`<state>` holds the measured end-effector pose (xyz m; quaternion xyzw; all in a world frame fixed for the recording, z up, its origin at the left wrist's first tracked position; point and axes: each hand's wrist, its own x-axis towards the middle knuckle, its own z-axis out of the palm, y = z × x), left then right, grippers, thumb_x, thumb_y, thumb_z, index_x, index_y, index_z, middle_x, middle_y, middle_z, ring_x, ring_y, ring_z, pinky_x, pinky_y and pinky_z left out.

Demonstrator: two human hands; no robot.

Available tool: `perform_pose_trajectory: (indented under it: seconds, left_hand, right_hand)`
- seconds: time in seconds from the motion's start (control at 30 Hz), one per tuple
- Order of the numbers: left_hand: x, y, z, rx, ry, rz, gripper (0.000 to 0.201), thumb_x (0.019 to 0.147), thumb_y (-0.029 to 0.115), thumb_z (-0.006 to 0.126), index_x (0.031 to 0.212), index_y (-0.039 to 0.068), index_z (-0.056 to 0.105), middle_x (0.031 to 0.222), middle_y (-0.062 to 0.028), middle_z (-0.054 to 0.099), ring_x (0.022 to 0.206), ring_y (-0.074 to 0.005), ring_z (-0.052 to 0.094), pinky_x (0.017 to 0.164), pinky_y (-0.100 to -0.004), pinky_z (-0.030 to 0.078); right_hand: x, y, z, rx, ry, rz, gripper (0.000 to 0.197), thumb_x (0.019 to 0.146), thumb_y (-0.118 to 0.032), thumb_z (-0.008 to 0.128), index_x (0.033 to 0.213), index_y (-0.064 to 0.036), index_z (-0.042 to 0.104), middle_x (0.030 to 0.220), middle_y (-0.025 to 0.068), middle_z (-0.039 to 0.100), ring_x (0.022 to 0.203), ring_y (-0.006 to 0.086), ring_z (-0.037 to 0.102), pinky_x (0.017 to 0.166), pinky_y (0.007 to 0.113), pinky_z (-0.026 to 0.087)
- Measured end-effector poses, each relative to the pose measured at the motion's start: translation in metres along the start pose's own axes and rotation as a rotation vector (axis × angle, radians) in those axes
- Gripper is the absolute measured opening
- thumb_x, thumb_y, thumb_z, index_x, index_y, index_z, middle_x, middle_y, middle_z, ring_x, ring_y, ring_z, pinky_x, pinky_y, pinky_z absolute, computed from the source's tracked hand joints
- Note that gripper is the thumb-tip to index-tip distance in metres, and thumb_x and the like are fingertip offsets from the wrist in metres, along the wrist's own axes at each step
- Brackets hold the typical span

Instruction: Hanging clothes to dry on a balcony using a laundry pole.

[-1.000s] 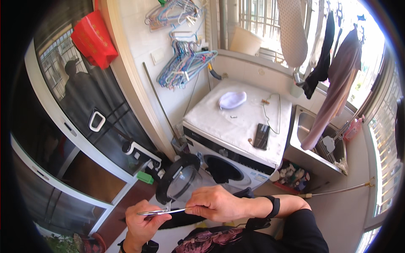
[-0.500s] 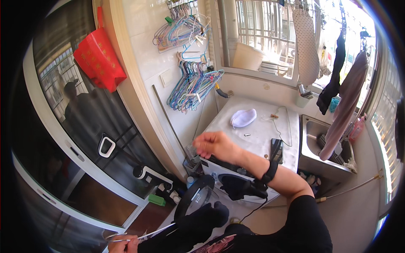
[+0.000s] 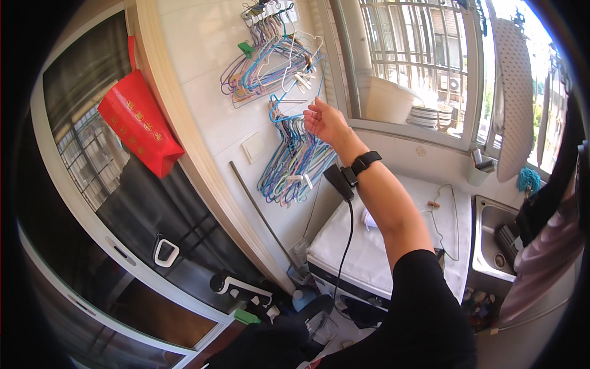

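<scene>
My right hand (image 3: 327, 125) is raised to the wall, with its fingers loosely bent and apart. Its fingertips are beside a blue hanger (image 3: 275, 111) at the top of the lower bunch of hangers (image 3: 289, 163); I cannot tell whether they touch it. Nothing shows in the hand. A black band with a small device (image 3: 365, 161) is on that wrist, and a black cable hangs from a block by it. My left hand is out of view. Dark cloth (image 3: 264, 344) fills part of the lower edge.
Another bunch of hangers (image 3: 270, 67) hangs above. Below stands a white-topped appliance (image 3: 344, 246), with a thin hanger (image 3: 453, 221) lying on it. A steel sink (image 3: 485, 237) and hanging laundry (image 3: 544, 270) are at the right. A red bag (image 3: 140, 126) hangs at the left.
My right hand has risen from over the appliance to the hangers on the wall, and its fingers have loosened. My left hand, which held a white hanger, has left the view. The view has shifted.
</scene>
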<state>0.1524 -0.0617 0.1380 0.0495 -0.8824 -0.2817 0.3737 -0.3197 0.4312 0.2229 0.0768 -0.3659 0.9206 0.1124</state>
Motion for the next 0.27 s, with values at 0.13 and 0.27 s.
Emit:
perform_pose_trajectory:
  seconds: [0.13, 0.27]
  left_hand:
    - [0.001, 0.021, 0.017, -0.004, 0.066, -0.057, 0.018, 0.087, 0.009, 0.055, 0.072, 0.000, 0.051, 0.063, -0.0066, 0.049, 0.056, -0.0126, 0.046, 0.052, -0.0266, 0.041]
    - [0.001, 0.032, 0.022, 0.025, 0.035, -0.331, 0.011, 0.086, 0.012, 0.058, 0.089, 0.002, 0.060, 0.081, -0.0137, 0.059, 0.073, -0.0169, 0.054, 0.067, -0.0297, 0.045]
  right_hand:
    - [0.041, -0.006, 0.008, 0.088, -0.008, 0.008, 0.057, 0.089, -0.043, 0.050, 0.113, 0.0063, 0.036, 0.092, 0.0175, 0.054, 0.077, 0.0254, 0.059, 0.059, 0.033, 0.050]
    - [0.073, -0.005, 0.002, 0.102, -0.120, 0.054, 0.076, 0.086, -0.049, 0.051, 0.127, 0.0092, 0.024, 0.104, 0.0230, 0.053, 0.079, 0.0258, 0.060, 0.060, 0.036, 0.051]
